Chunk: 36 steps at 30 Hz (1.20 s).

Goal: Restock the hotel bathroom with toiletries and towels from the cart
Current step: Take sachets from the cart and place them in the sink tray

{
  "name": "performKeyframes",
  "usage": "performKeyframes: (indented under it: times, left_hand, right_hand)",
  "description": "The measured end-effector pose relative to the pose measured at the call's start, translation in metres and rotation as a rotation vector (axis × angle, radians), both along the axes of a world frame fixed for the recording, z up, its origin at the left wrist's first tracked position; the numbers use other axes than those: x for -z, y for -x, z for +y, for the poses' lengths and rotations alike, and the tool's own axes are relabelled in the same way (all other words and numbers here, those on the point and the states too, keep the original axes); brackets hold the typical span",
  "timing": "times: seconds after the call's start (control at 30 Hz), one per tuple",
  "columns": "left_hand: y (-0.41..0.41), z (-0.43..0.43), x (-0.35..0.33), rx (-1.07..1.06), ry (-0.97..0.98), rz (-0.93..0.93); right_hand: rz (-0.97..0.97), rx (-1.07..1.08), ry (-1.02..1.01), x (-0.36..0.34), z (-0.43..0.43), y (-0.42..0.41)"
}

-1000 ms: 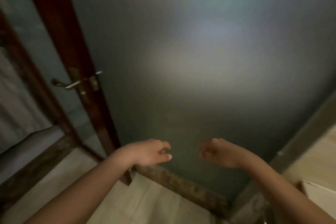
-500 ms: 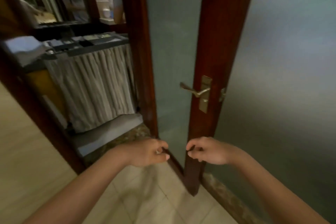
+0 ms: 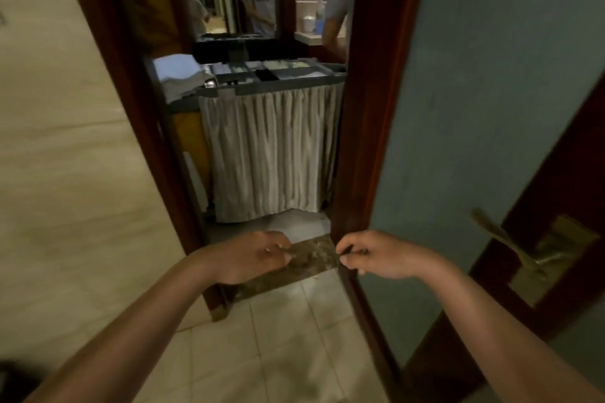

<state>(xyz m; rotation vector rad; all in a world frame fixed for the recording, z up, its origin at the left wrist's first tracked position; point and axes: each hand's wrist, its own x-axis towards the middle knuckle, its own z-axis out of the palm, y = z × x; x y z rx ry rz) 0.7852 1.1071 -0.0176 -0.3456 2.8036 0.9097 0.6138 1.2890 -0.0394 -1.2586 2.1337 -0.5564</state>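
Note:
The housekeeping cart [image 3: 271, 88] stands just outside the doorway, with a pleated grey curtain [image 3: 268, 154] down its front. Folded white towels [image 3: 178, 75] lie on its left end. Small toiletry packets fill the compartments of its top tray [image 3: 278, 70]. My left hand [image 3: 252, 255] and my right hand [image 3: 376, 253] hang in front of me over the marble threshold [image 3: 311, 262], both with loosely curled fingers that hold nothing. The cart is well beyond both hands.
The dark wooden door frame [image 3: 131, 108] bounds the opening on the left. On the right is the open frosted-glass door [image 3: 474, 108] with its brass handle [image 3: 510, 249]. A person [image 3: 337, 3] stands behind the cart beside a counter. Pale tiles [image 3: 278, 337] cover the floor.
My view has swung left from the frosted door to the open doorway, so the cart is now straight ahead. Both hands stay loosely curled in front of me.

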Motion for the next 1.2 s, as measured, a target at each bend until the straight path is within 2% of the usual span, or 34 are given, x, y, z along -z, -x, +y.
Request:
performKeyframes:
  times: [0.13,0.37,0.5,0.7,0.83,1.2]
  left_hand:
    - [0.049,-0.034,0.004,-0.125,-0.064,-0.025]
    - [0.151,-0.094,-0.011,-0.150,-0.066,0.005]
    - [0.192,-0.122,-0.023,-0.152,-0.074,0.067]
    - [0.237,-0.182,-0.020,-0.218,-0.100,0.084]
    - [0.271,-0.235,-0.011,-0.256,-0.177,0.075]
    - [0.392,-0.425,-0.011,-0.230,-0.106,0.062]
  right_hand:
    - [-0.037,-0.089,0.018,0.001,-0.063,0.055]
    - [-0.071,-0.138,0.051,-0.012,-0.152,0.158]
    - [0.039,-0.181,0.033,-0.023,-0.190,0.204]
    - [0.062,-0.220,0.006,-0.030,-0.250,0.257]
    - [0.039,-0.210,-0.024,-0.019,-0.293,0.295]
    - [0.051,-0.125,-0.054,-0.033,-0.454,0.400]
